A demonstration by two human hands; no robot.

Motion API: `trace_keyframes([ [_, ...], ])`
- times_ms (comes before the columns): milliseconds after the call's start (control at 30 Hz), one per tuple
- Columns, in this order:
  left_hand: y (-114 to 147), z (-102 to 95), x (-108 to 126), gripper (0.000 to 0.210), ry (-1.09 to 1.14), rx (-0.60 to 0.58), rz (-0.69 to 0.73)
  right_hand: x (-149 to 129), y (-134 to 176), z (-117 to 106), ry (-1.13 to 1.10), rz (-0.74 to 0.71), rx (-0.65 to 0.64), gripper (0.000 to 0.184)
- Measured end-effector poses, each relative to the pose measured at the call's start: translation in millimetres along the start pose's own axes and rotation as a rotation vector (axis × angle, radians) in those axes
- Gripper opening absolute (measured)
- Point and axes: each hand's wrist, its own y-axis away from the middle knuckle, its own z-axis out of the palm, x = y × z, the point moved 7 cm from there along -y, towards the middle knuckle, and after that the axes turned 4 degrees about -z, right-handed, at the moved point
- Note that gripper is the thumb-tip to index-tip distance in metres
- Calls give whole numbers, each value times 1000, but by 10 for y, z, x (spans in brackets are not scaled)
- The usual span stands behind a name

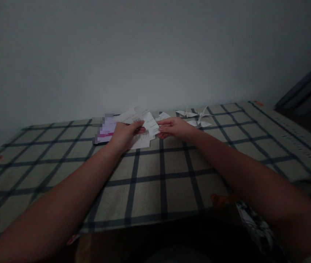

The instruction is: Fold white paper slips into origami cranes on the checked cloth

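Observation:
A folded piece of printed white paper (150, 123) is held between my two hands above the table. My left hand (126, 133) pinches its left side, thumb on top. The fingertips of my right hand (173, 128) close on its right edge. Under and behind my left hand lie more printed paper sheets (141, 142), partly covered by it. Several folded paper cranes (199, 123) rest on the cloth beyond my right hand. A small white paper piece (163, 115), partly hidden, lies just behind my right fingers.
A tablet or phone with a blurred purple screen (106, 128) lies left of the papers. The checked tablecloth (147, 182) covers the table, which meets a plain wall (155, 54). Dark striped fabric (308, 87) hangs at the right. Orange tassels (222, 200) show at the near edge.

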Motion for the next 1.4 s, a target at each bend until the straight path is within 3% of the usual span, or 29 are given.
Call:
trace_keyframes([
  [133, -26, 23, -6, 31, 30, -52, -9, -14, -4, -24, 37, -3, 0, 35],
  [333, -9, 17, -37, 37, -14, -27, -19, -56, -56, -180, 254, -26, 156, 33],
  [400, 34, 50, -31, 40, -36, -51, -5, -139, -48, -223, 479, -125, 210, 32],
  [500, 110, 84, -2, 43, -126, -69, 20, -375, 36, -166, 829, -408, 272, 29],
  [600, 172, 108, 48, 46, -248, -80, 66, -581, 161, -61, 948, -599, 324, 18],
  [667, 200, 119, 91, 49, -281, -83, 113, -653, 203, 26, 999, -635, 298, 16],
  [733, 225, 118, 154, 51, -285, -71, 184, -650, 194, 39, 959, -568, 292, 25],
  [800, 255, 114, 234, 50, -312, -63, 273, -522, 122, -6, 813, -377, 268, 37],
  [933, 358, 198, 411, 43, -600, -158, 552, -110, -13, -70, 256, 27, 219, 53],
  [1033, 490, 338, 459, 35, -780, -366, 834, -54, -71, -36, -42, -3, 172, 55],
  [1100, 529, 394, 412, 38, -855, -484, 901, -63, -81, -56, -120, -49, 182, 43],
  [1200, 524, 420, 366, 43, -875, -523, 881, -69, -66, -143, -98, -85, 251, 19],
  [1267, 475, 375, 394, 38, -788, -419, 804, -77, -52, -194, -94, -110, 288, 16],
  [1400, 297, 238, 310, 42, -476, -237, 391, -113, -28, -228, -8, -150, 314, 20],
])
